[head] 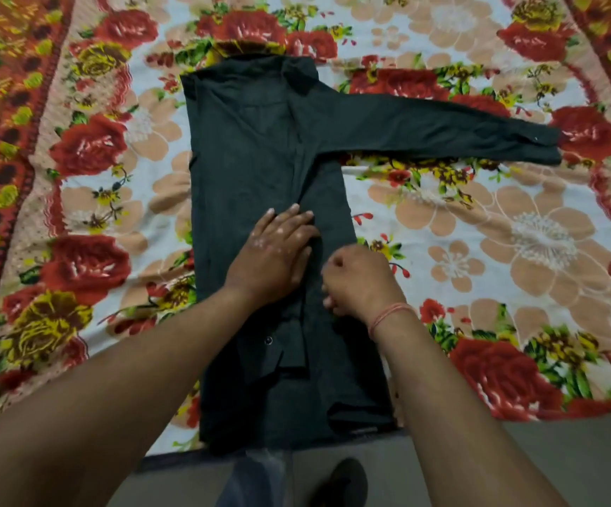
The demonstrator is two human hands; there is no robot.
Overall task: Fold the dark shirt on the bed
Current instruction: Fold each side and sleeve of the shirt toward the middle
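Observation:
The dark shirt point(260, 148) lies flat on the bed, collar at the far end, hem at the near edge. Its left side is folded in, with that sleeve lying down the middle of the body. The right sleeve point(443, 133) stretches straight out to the right. My left hand point(274, 250) lies flat with straight fingers pressing on the middle of the shirt. Just to its right, my right hand point(359, 279) has its fingers curled, pinching the shirt fabric near the folded sleeve. A red thread band circles my right wrist.
A floral bedsheet point(479, 250) with red roses and peach flowers covers the bed. An orange patterned border point(0, 104) runs along the left. The near bed edge meets a grey floor point(571, 462), where a dark shoe point(344, 481) shows.

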